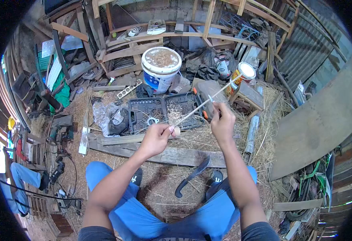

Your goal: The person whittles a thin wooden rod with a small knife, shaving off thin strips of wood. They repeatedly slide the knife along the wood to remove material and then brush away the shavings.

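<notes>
A thin pale stick (200,106) is held w/ both hands at ctr frame, running diagonally from a thicker knob at its lower-left end up toward the tin can (243,74) at upper right. The L hand (156,138) is seen w/ its grip clamped on the stick just beside the knob. The R hand (223,120) is closed on it approx. midway, fingers curled tight. A small glint is seen on the stick just above the R hand; whether a blade is there can't be told. A curved knife (192,176) is left lying on the straw-covered floor (160,188) at lower ctr, between the feet, untouched. An open tool case (164,112) and a white bucket (161,66) are seen beyond the hands, and a plank (164,154) below them. Progress, as judged: the shaft looks already pared slim and even over most of its length, so the bulk of the shaping seems done. The knob end appears left thicker, and finer finishing can't be assessed.
</notes>
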The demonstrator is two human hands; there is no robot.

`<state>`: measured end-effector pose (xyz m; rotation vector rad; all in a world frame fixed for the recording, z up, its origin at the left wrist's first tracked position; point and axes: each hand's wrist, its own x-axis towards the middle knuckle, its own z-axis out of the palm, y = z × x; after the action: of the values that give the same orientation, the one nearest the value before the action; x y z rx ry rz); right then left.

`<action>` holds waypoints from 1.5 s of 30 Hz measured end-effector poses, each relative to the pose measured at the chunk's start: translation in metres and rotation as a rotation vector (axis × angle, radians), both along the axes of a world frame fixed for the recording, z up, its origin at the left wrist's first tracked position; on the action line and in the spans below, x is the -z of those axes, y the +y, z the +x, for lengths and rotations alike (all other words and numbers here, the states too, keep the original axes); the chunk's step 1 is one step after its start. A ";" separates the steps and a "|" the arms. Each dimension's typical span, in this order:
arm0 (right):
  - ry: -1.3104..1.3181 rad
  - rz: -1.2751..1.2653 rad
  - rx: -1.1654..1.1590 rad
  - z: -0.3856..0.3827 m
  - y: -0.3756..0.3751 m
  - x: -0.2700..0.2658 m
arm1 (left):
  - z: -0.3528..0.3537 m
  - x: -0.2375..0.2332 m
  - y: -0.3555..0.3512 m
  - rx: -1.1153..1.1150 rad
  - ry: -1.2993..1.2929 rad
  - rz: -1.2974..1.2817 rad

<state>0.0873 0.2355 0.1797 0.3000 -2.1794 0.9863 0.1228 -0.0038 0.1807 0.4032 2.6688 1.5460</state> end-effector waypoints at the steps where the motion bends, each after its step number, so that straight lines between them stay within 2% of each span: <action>1: -0.011 0.003 0.014 -0.001 0.004 -0.004 | -0.001 -0.001 0.001 -0.001 0.004 0.011; 2: 0.013 -0.001 -0.109 0.005 -0.002 0.005 | -0.002 -0.002 -0.001 0.001 -0.043 -0.005; 3: 0.012 -0.007 -0.100 0.012 -0.006 0.006 | -0.002 -0.002 -0.004 0.007 -0.092 -0.031; 5: 0.036 0.098 -0.140 0.023 -0.017 0.006 | -0.004 0.012 -0.008 0.020 0.000 0.021; 7: 0.085 0.002 -0.090 0.000 0.008 0.005 | 0.001 0.007 -0.010 0.010 0.076 0.046; 9: -0.024 -0.090 0.097 -0.013 0.030 -0.003 | 0.002 0.007 -0.013 0.007 0.054 0.014; 11: -0.001 -0.022 0.080 0.007 0.013 0.001 | 0.001 0.005 -0.012 0.005 0.038 -0.017; 13: -0.013 0.100 -0.211 0.035 -0.016 0.001 | 0.002 0.001 -0.014 0.017 -0.040 -0.041; 14: -0.011 0.074 -0.206 0.035 -0.017 0.001 | 0.002 0.006 -0.013 0.036 0.080 0.013; 15: -0.022 0.054 -0.199 0.030 -0.012 -0.002 | 0.004 0.004 -0.014 0.044 0.068 -0.005; 17: -0.075 -0.086 0.031 0.007 0.016 -0.014 | 0.006 -0.002 -0.013 0.010 -0.025 -0.019; 19: -0.047 -0.061 0.051 0.005 0.020 -0.015 | 0.004 0.013 -0.014 0.024 0.020 -0.013; 21: 0.030 0.092 -0.159 0.029 -0.001 -0.006 | 0.001 0.021 -0.012 0.054 0.123 0.083; 22: -0.077 0.098 -0.164 0.042 -0.012 -0.003 | 0.001 0.012 -0.010 0.061 0.126 0.073; 25: -0.043 -0.082 -0.013 0.013 0.018 0.001 | 0.012 0.000 -0.012 0.062 0.053 -0.018; 27: 0.001 -0.091 0.050 0.009 0.028 -0.009 | 0.013 0.000 -0.009 0.042 0.027 0.015; 30: -0.003 0.081 -0.160 0.034 0.004 -0.001 | 0.009 -0.002 -0.011 0.046 0.024 -0.031; 33: -0.076 -0.034 -0.163 0.034 0.002 -0.004 | 0.012 -0.005 -0.006 0.048 0.092 0.052; 34: -0.044 -0.019 -0.137 0.028 0.001 0.000 | 0.013 -0.011 -0.005 0.006 -0.025 -0.046; 37: -0.010 0.034 -0.095 0.026 -0.003 0.003 | 0.012 -0.007 0.000 0.018 0.016 0.043; 41: 0.029 0.001 -0.013 0.015 0.017 -0.001 | 0.016 -0.007 -0.005 0.030 -0.002 -0.011; 43: -0.003 -0.114 0.190 -0.001 0.047 -0.008 | 0.023 -0.004 -0.010 0.075 0.041 -0.023; 45: 0.051 -0.080 0.200 0.002 0.048 -0.007 | 0.024 0.000 -0.013 0.069 0.040 -0.010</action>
<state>0.0891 0.2832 0.1871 0.0670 -2.0719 0.9395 0.1463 -0.0170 0.1810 0.5260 2.6603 1.5213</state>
